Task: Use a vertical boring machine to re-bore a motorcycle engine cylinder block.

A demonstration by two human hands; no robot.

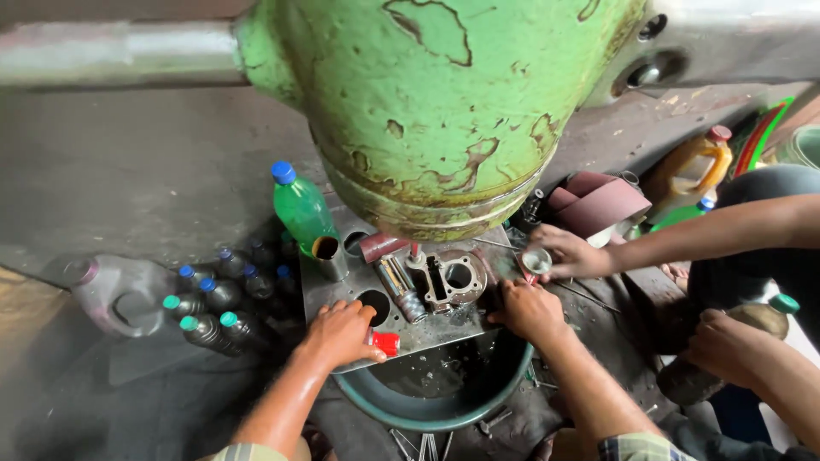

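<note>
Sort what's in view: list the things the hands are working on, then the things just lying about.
In hand:
left hand resting on the metal plate
right hand at the engine cylinder block
another person's hand holding a small metal cup

Lying about:
green plastic bottle
dark capped bottles
grey jug
yellow oil jug
basin under the plate
</note>
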